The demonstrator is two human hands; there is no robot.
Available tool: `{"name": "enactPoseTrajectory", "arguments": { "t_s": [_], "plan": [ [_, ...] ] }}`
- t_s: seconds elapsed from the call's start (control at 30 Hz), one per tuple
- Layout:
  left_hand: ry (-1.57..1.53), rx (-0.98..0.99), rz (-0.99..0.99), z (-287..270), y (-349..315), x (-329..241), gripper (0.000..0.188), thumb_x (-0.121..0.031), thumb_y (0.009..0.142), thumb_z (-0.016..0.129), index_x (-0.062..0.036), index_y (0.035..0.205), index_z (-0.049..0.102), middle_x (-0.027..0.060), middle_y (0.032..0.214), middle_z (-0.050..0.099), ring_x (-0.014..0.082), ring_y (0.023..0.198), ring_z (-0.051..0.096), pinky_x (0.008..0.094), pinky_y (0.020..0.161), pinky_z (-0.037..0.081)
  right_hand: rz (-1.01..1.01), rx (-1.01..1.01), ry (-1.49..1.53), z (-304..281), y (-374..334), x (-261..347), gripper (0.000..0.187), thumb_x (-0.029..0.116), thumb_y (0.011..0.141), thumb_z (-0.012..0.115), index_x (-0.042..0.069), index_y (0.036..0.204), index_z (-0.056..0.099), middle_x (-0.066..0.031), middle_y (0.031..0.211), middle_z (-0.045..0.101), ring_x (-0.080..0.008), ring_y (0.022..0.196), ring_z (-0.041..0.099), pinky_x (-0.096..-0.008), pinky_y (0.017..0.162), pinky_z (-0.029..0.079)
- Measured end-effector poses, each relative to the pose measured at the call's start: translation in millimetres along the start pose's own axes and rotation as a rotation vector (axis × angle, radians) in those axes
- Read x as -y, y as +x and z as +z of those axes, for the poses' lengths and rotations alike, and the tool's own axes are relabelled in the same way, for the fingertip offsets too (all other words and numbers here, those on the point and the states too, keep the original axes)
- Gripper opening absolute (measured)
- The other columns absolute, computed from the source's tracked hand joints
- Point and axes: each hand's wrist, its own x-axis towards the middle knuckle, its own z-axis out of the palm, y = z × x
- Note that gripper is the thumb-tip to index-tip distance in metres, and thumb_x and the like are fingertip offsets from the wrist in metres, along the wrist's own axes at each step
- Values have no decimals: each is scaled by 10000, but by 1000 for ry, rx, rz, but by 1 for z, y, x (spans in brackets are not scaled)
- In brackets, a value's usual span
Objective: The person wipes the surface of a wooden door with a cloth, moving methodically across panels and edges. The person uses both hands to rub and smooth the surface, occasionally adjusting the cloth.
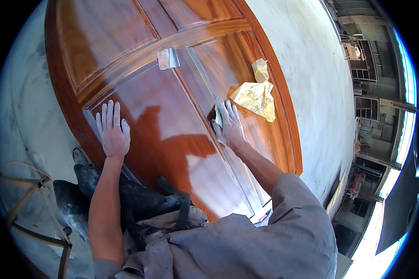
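While hands (114, 138) rest on the door (172, 153), crumpled paper (256, 98) lies nearby

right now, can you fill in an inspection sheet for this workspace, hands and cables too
surface: door, reddish-brown, panelled; pale patches, sheen or dust unclear
job's things: pale sheet at right hand, against door
clutter: crumpled yellow paper and folded sheet, both on door
hands: left hand flat on door, fingers extended; right hand at pale sheet
cables: nothing clearly seen
surroundings: pale floor, wooden frame at left, shelving at right
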Motion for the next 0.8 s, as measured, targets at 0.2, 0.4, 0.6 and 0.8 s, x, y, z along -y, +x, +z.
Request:
{"name": "enactPoseTrajectory", "arguments": {
  "t_s": [0.2, 0.4, 0.6, 0.8],
  "plan": [
    [0, -28, -5, 3, -1, 8, 640, -169, 999, 579, -122, 1615, 411, 98, 1692, 371, 320, 1579, 303, 543, 1301, 203, 281, 352, 24, -29, -139, 1, 828, 461, 1058, 489, 32, 1679, 149, -238, 1714, 248, -529, 1581, 129, -636, 1284, 47],
    [52, 3, -2, 3, -3, 7, 625, -177, 1018, 568, -121, 1619, 403, 90, 1690, 375, 312, 1579, 302, 530, 1302, 206, 754, 0, 540, -37, -174, 7, 555, 167, 1048, 532, -9, 1564, 429, -258, 1456, 591, -397, 1423, 520, -527, 1201, 373],
    [47, -5, 17, 6, -3, 5, 624, -160, 1024, 571, -116, 1621, 394, 103, 1689, 373, 317, 1578, 304, 532, 1300, 209, 504, -225, 241, -33, -174, -17, 747, -50, 891, 609, 29, 1595, 372, -288, 1540, 473, -439, 1240, 636, -458, 1066, 514],
    [37, -40, 42, 6, -3, 5, 613, -157, 1026, 569, -117, 1616, 408, 102, 1685, 382, 316, 1571, 320, 534, 1293, 228, 520, -116, 394, -30, -181, -45, 236, 121, 942, 647, 14, 1132, 737, -224, 1144, 743, -326, 1118, 730, -411, 968, 551]
  ]
}}
